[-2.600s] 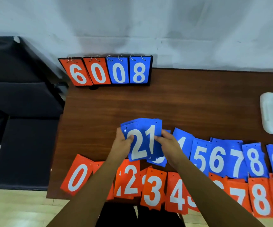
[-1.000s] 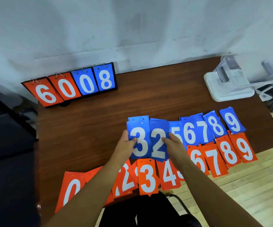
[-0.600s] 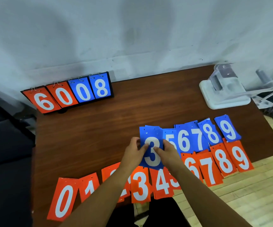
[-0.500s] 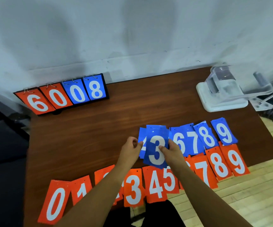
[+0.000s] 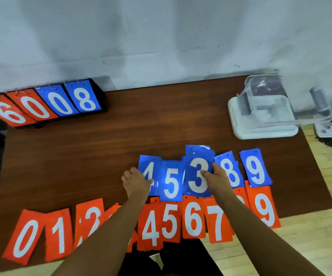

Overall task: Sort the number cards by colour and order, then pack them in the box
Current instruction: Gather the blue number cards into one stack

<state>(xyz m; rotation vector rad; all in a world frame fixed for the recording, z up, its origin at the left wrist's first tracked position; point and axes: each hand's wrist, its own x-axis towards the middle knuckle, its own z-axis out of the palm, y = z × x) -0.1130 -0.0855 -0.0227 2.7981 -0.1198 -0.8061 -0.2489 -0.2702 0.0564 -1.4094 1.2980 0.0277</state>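
Item: number cards, part sorted, on a brown table (image 5: 121,140). Location: the blue stack (image 5: 197,162), a 3 on top, sits in the blue line between the blue 5 card (image 5: 171,182) and the blue 8 card (image 5: 230,172), covering whatever lies beneath. The blue 4 card (image 5: 148,172) is at the line's left end and the blue 9 card (image 5: 255,169) at its right. The red row (image 5: 194,218) runs 0 to 9 along the near edge. The clear box (image 5: 242,104) stands well apart at the far right, with no cards visible in it. Risks: the stack's edges look uneven at the top, so a light pinch may let cards slide out and lose their order. Several red cards appear to overhang the table edge and both forearms cross above them, so a careless draw-back could sweep some to the floor. Gathering the 4 on the wrong side of the 3 would spoil the sequence. Right hand (image 5: 219,179): grasping the stack at its right edge, thumb on the face of the 3. Left hand (image 5: 136,182): thumb on the blue 4 card, fingers curled at its left edge; gripping or merely pressing, cannot tell
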